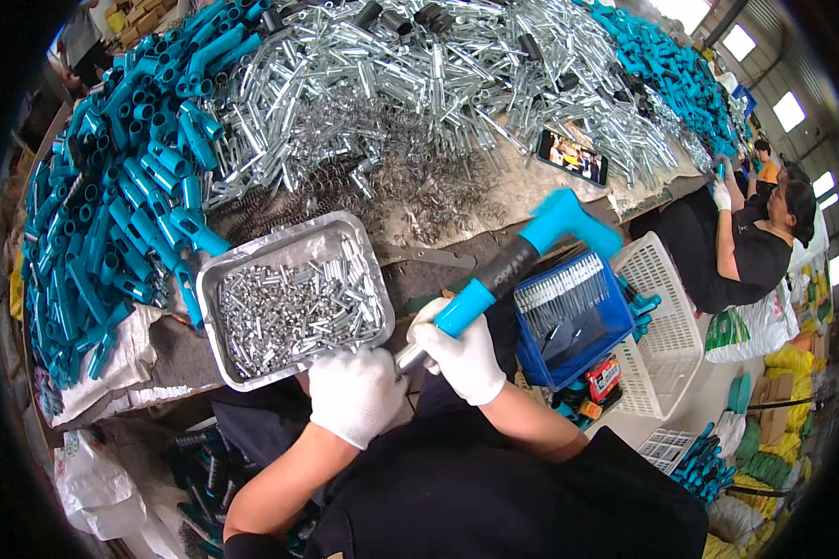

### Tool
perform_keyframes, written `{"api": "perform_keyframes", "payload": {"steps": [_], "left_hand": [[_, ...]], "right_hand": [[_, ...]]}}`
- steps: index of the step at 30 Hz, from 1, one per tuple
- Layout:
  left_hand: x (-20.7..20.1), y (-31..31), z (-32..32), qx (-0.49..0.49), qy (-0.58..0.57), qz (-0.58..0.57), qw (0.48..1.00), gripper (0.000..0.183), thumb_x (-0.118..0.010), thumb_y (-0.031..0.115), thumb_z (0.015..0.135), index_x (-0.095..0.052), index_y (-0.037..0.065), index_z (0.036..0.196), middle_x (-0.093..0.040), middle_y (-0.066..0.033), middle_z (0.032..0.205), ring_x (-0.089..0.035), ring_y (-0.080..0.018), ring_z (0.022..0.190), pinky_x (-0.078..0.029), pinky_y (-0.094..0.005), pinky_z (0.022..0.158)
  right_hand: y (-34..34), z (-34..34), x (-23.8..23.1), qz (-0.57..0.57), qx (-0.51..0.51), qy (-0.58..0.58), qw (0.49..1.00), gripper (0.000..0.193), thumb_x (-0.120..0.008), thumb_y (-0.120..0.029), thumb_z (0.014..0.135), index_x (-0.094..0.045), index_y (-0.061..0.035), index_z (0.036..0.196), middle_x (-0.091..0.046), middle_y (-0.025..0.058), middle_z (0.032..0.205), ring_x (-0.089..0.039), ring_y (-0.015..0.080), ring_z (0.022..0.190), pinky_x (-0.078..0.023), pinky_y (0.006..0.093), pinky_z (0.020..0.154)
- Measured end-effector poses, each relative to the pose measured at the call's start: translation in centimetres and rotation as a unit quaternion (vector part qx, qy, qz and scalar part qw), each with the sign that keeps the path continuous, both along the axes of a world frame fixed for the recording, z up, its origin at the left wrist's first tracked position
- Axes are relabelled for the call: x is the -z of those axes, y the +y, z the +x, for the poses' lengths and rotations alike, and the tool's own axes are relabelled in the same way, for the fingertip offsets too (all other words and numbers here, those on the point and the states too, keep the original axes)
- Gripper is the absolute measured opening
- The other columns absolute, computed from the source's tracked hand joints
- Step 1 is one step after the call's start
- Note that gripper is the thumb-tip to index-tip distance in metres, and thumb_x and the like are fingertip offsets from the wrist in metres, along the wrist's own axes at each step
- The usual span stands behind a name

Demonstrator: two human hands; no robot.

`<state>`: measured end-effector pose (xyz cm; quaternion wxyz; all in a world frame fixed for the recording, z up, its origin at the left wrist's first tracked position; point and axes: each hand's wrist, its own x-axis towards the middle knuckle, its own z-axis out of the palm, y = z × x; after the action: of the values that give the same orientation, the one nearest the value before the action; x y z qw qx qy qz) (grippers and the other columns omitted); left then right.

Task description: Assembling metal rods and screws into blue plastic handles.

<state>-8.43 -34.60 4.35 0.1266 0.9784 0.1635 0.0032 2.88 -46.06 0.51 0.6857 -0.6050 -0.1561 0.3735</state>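
Note:
Slanting across the middle is a teal T-headed tube (466,307) with a black sleeve around it and a bare metal rod at its lower end. My right hand (461,354), in a white knit glove, is wrapped round the lower teal part. The T-shaped head, slightly blurred, points up and away to the right. My gloved left hand (356,396) is closed against the metal rod; its fingertips are partly hidden. Just beyond the left hand sits a metal tray (216,345) of small silver pins and sleeves.
Teal tubes (149,205) heap up at left, beside piled silver rods (419,74) and loose springs (326,168). A phone (573,156) lies on the bench. At right stand a blue bin (569,368) of metal rods, a white crate (667,307) and a seated person (760,242).

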Motion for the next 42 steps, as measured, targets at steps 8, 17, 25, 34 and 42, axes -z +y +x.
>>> {"api": "perform_keyframes", "payload": {"steps": [8,17,25,34,42], "left_hand": [[0.1,0.5,-0.7,0.025,-0.009,-0.211,0.977,0.032,-0.068,0.033,0.082,-0.070,0.004,0.068,-0.065,-0.0152,0.058,-0.066,-0.0307,0.054,-0.052,-0.0369,0.050],[-0.2,1.4,-0.8,0.028,0.115,-0.500,0.858,0.042,-0.065,0.041,0.089,-0.070,0.005,0.068,-0.068,-0.0110,0.063,-0.066,-0.0236,0.053,-0.052,-0.0331,0.050],[0.7,1.9,-1.3,0.027,0.187,-0.704,0.685,0.042,-0.062,0.041,0.092,-0.071,0.004,0.073,-0.068,-0.0084,0.061,-0.066,-0.0159,0.055,-0.053,-0.0304,0.057],[9.8,-0.6,-3.7,-0.016,-0.086,-0.346,0.934,0.022,-0.069,0.020,0.075,-0.071,0.007,0.093,-0.070,-0.0144,0.082,-0.069,-0.0345,0.075,-0.055,-0.0418,0.066],[18.3,5.0,-7.5,-0.044,0.160,-0.228,0.959,0.029,-0.059,0.034,0.086,-0.073,0.014,0.102,-0.071,-0.0146,0.089,-0.069,-0.0340,0.088,-0.055,-0.0444,0.078]], "right_hand": [[0.4,-0.1,-0.7,0.039,-0.032,0.021,0.998,0.012,-0.064,-0.015,0.086,-0.060,-0.0044,0.082,-0.061,0.0041,0.074,-0.053,0.0075,0.055,-0.039,0.0206,0.043],[0.8,-0.3,-0.2,0.110,-0.049,0.005,0.993,0.017,-0.059,-0.019,0.089,-0.054,-0.0045,0.081,-0.056,0.0077,0.079,-0.048,0.0096,0.059,-0.037,0.0227,0.052],[0.4,-0.3,-0.5,0.151,-0.099,-0.054,0.982,0.011,-0.064,-0.011,0.081,-0.060,-0.0016,0.077,-0.060,0.0084,0.076,-0.055,0.0128,0.065,-0.043,0.0266,0.058],[-2.5,-1.1,2.1,0.048,-0.208,-0.346,0.913,0.025,-0.081,-0.008,0.075,-0.065,-0.0056,0.094,-0.064,0.0086,0.095,-0.064,0.0215,0.088,-0.051,0.0356,0.077],[-9.4,6.7,3.7,-0.120,-0.326,0.126,0.929,0.048,-0.059,-0.018,0.097,-0.048,-0.0010,0.140,-0.066,0.0088,0.092,-0.064,0.0124,0.073,-0.055,0.0276,0.063]]}}
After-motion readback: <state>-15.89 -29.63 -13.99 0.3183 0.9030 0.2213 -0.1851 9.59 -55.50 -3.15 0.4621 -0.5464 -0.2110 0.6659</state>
